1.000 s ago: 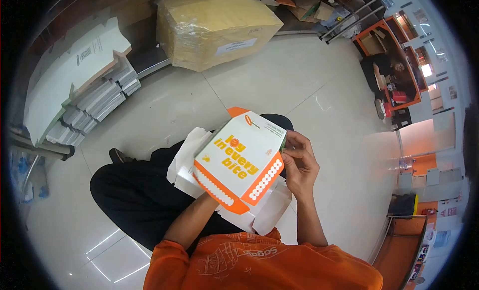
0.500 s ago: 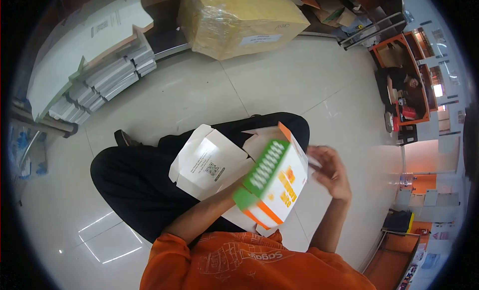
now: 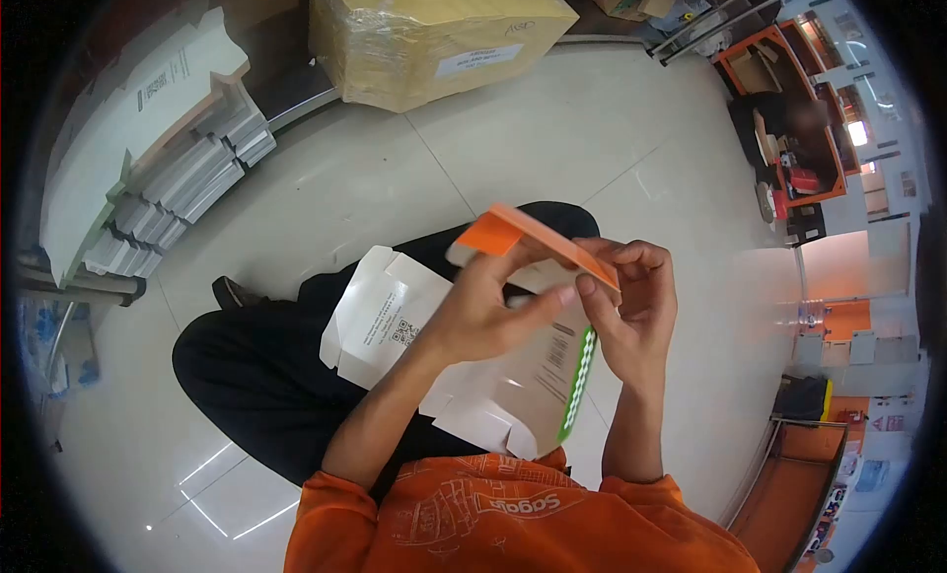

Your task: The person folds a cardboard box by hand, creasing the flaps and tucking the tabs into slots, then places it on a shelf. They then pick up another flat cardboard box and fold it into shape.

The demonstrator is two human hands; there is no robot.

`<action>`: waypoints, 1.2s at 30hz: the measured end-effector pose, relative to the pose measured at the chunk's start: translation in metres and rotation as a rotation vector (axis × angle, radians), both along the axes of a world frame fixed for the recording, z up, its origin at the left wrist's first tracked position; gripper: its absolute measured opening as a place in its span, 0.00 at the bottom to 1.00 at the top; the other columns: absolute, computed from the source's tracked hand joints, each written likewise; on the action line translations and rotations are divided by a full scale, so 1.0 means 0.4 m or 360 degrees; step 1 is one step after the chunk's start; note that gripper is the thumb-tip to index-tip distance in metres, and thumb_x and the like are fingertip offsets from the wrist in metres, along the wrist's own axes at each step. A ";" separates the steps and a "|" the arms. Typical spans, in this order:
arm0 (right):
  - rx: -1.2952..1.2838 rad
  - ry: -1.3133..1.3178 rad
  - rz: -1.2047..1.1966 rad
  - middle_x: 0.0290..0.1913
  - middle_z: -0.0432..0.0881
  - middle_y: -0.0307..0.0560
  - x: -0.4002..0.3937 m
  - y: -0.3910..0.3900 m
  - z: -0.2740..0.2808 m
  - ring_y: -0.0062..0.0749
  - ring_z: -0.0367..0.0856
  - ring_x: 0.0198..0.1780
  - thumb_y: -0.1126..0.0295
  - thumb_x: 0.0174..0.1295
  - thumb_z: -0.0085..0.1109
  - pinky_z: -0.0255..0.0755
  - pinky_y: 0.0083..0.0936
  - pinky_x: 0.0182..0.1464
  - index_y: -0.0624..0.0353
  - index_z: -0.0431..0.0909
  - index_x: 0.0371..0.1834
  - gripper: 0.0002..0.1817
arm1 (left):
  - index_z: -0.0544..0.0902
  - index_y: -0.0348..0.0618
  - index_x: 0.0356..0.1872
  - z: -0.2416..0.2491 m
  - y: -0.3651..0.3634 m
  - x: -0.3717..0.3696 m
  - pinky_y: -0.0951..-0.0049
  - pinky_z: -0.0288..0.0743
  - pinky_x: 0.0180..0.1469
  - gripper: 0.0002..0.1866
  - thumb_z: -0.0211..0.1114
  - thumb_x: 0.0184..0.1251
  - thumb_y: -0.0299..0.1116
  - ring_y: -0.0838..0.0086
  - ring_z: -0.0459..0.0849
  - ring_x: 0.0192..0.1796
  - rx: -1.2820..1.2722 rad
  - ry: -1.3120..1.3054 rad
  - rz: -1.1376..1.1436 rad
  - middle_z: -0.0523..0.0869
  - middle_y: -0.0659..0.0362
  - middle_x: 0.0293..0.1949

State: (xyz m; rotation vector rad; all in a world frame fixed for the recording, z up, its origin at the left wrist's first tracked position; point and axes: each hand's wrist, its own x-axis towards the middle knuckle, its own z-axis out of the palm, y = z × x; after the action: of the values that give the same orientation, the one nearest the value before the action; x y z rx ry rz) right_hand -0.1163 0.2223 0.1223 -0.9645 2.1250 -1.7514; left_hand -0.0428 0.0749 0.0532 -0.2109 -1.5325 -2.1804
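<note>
A partly folded cardboard carton (image 3: 538, 386) lies over my lap, its pale inside facing up and a green checkered edge to the right. An orange flap (image 3: 557, 243) of the carton is raised at its far side. My left hand (image 3: 498, 312) grips this flap from the left, with the fingers partly hidden behind it and the thumb reaching toward the right. My right hand (image 3: 631, 307) pinches the flap's right end between thumb and fingers. A white panel with a QR code (image 3: 370, 307) spreads out left of my left hand, over my black trousers.
Flat carton sheets (image 3: 182, 174) are stacked at the upper left. A large plastic-wrapped brown box (image 3: 434, 40) stands beyond my knees on the tiled floor (image 3: 355, 179). Another person (image 3: 774, 129) is by an orange-framed shelf at the upper right. A metal rack (image 3: 789, 474) stands at the right.
The carton has turned from its printed white and green outside to its pale inside. My right hand, apart from it before, now grips the orange flap; my left hand has come into view.
</note>
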 end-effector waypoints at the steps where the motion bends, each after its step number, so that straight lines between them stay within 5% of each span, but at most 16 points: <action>1: 0.0001 -0.0002 -0.0003 0.57 0.79 0.61 -0.003 0.002 -0.016 0.38 0.80 0.58 0.84 0.58 0.66 0.73 0.35 0.61 0.62 0.66 0.48 0.20 | 0.75 0.36 0.58 0.002 0.002 0.000 0.65 0.70 0.64 0.23 0.69 0.64 0.30 0.68 0.80 0.60 0.0001 -0.0002 -0.0003 0.83 0.52 0.52; 3: -0.0084 0.0299 0.0128 0.60 0.76 0.62 -0.002 -0.011 -0.040 0.40 0.78 0.60 0.83 0.56 0.68 0.73 0.36 0.61 0.62 0.68 0.48 0.21 | 0.71 0.36 0.62 0.020 0.007 0.003 0.64 0.69 0.66 0.26 0.68 0.65 0.28 0.67 0.79 0.60 0.0606 -0.0032 0.0029 0.82 0.53 0.52; 7: -0.0172 0.0378 0.0283 0.65 0.72 0.64 0.010 -0.032 -0.078 0.48 0.73 0.67 0.83 0.54 0.71 0.71 0.38 0.65 0.65 0.72 0.53 0.24 | 0.72 0.35 0.58 0.030 -0.003 -0.005 0.69 0.74 0.60 0.22 0.69 0.67 0.29 0.73 0.81 0.54 0.0604 -0.0118 0.0220 0.82 0.56 0.47; 11: -0.0358 -0.0029 0.0333 0.67 0.69 0.67 0.045 -0.032 -0.112 0.52 0.68 0.71 0.80 0.61 0.64 0.66 0.41 0.70 0.67 0.74 0.56 0.19 | 0.76 0.37 0.49 0.014 0.003 -0.015 0.76 0.76 0.50 0.14 0.68 0.69 0.32 0.79 0.81 0.44 0.0685 -0.0304 0.0381 0.83 0.58 0.41; 15: -0.0021 0.0544 0.0275 0.67 0.70 0.66 0.038 -0.047 -0.127 0.53 0.71 0.69 0.80 0.63 0.61 0.69 0.40 0.67 0.70 0.79 0.49 0.12 | 0.76 0.38 0.48 0.013 0.005 -0.018 0.79 0.74 0.46 0.13 0.65 0.73 0.36 0.80 0.80 0.41 0.0813 -0.0287 0.0293 0.82 0.60 0.39; 21: 0.0077 0.0610 0.0046 0.57 0.76 0.57 0.021 -0.056 -0.086 0.41 0.80 0.56 0.81 0.60 0.63 0.75 0.34 0.58 0.65 0.78 0.43 0.09 | 0.74 0.37 0.52 0.002 0.017 -0.021 0.71 0.74 0.54 0.14 0.64 0.69 0.28 0.75 0.81 0.46 0.0375 -0.0076 0.0332 0.82 0.58 0.44; 23: -0.0181 -0.0008 -0.0101 0.55 0.77 0.53 -0.002 -0.043 -0.084 0.37 0.79 0.55 0.81 0.61 0.62 0.76 0.33 0.57 0.64 0.77 0.45 0.10 | 0.72 0.35 0.55 0.000 0.018 -0.019 0.71 0.73 0.57 0.15 0.60 0.69 0.23 0.75 0.80 0.52 0.0303 -0.0183 0.0083 0.81 0.56 0.50; 25: -0.0151 0.0014 -0.0156 0.48 0.80 0.50 -0.008 -0.050 -0.033 0.31 0.81 0.50 0.79 0.64 0.62 0.78 0.29 0.52 0.65 0.79 0.42 0.05 | 0.76 0.34 0.54 0.008 0.027 -0.015 0.73 0.74 0.56 0.14 0.61 0.69 0.23 0.77 0.81 0.50 0.0407 -0.0351 0.0002 0.83 0.57 0.47; 28: 0.0336 0.0230 -0.0267 0.34 0.83 0.46 -0.036 -0.026 -0.017 0.22 0.81 0.33 0.70 0.67 0.63 0.77 0.21 0.35 0.67 0.81 0.32 0.10 | 0.82 0.34 0.52 -0.001 0.044 -0.023 0.83 0.76 0.34 0.12 0.63 0.69 0.24 0.85 0.82 0.35 0.0328 -0.0470 -0.0093 0.85 0.62 0.37; 33: 0.0736 -0.0171 -0.0453 0.34 0.83 0.44 -0.055 0.046 -0.020 0.20 0.78 0.31 0.67 0.65 0.67 0.73 0.21 0.30 0.67 0.82 0.33 0.12 | 0.82 0.33 0.47 -0.037 0.055 -0.043 0.81 0.77 0.28 0.10 0.66 0.68 0.27 0.83 0.83 0.29 0.0286 -0.0690 -0.0003 0.85 0.59 0.34; 36: 0.0538 0.0010 -0.0092 0.38 0.82 0.45 -0.043 0.072 -0.051 0.25 0.81 0.36 0.73 0.65 0.64 0.77 0.20 0.36 0.67 0.83 0.37 0.06 | 0.84 0.33 0.46 -0.054 0.064 -0.054 0.82 0.79 0.29 0.10 0.67 0.69 0.28 0.81 0.85 0.31 0.0414 -0.0777 0.0057 0.87 0.56 0.36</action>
State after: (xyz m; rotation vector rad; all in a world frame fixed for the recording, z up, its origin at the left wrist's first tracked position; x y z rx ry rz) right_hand -0.1335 0.2511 0.1019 -0.8234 2.3702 -1.3485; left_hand -0.0643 0.1006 0.0317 0.4608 -1.4426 -2.4915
